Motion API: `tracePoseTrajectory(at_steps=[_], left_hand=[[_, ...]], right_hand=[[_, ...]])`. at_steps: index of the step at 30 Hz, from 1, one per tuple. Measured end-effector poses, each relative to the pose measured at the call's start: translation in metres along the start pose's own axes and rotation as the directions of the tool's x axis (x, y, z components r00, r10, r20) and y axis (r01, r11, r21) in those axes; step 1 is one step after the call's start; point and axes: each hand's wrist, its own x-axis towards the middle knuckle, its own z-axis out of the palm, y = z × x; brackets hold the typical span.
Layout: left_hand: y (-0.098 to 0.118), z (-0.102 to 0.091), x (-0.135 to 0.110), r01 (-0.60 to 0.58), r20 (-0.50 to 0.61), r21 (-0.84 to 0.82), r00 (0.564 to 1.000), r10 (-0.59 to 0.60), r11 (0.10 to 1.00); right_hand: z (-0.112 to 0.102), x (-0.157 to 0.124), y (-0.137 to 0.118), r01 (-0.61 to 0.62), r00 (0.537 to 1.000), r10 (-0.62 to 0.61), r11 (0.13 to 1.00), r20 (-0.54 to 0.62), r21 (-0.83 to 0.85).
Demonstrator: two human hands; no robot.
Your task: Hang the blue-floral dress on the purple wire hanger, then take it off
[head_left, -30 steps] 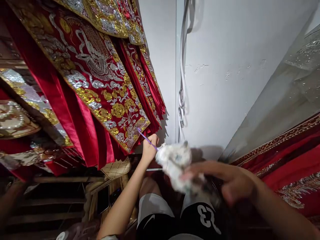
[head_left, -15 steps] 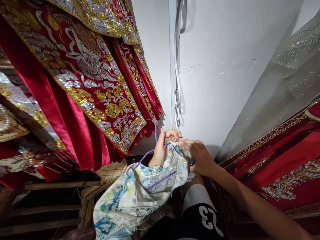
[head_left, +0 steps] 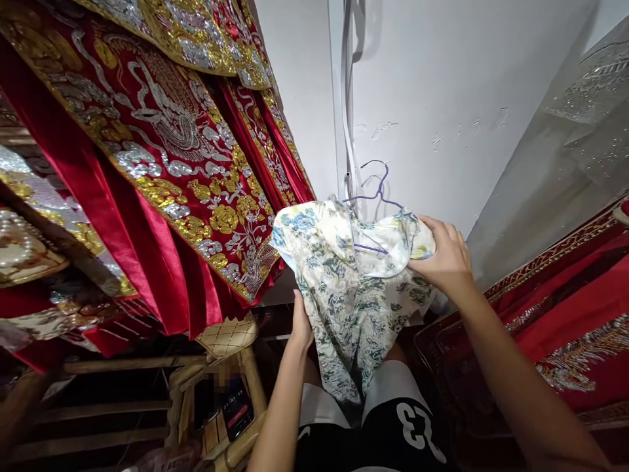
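A white floral blouse (head_left: 339, 282) with blue, green and yellow print hangs upright in front of me on a thin purple hanger (head_left: 379, 191). The hanger's hook points up, and part of its lower bar shows through the open neckline. My right hand (head_left: 446, 259) is closed on the blouse's shoulder at the right, thumb in front. At the left side edge, below the sleeve, my left hand (head_left: 301, 324) holds the cloth; its thumb shows and its other fingers are hidden behind the fabric.
Red embroidered garments (head_left: 191, 170) hang at the left. A bamboo stool (head_left: 258, 387) below bears a phone (head_left: 236, 406). A white wall (head_left: 422, 98) with a metal rail stands ahead. Sheer sparkly fabric (head_left: 565, 151) and red cloth (head_left: 590, 295) are at the right.
The blouse has been turned upright and spread, with the hanger hook now on top. My left hand has come out of the cloth to its left side; my right hand has moved right and up.
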Motion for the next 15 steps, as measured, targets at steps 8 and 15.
tracePoseTrajectory(at_steps=[8, 15], left_hand=[[-0.053, -0.018, -0.023, -0.007, -0.059, 0.245, 0.998, 0.023, 0.97], [-0.068, -0.028, -0.036, 0.071, -0.064, 0.3, 0.996, -0.055, 0.951]], right_hand=[[0.008, -0.034, -0.031, 0.385, 0.85, -0.495, 0.818, 0.18, 0.428], [0.05, -0.125, -0.002, -0.231, 0.961, 0.044, 0.675, 0.275, 0.701]])
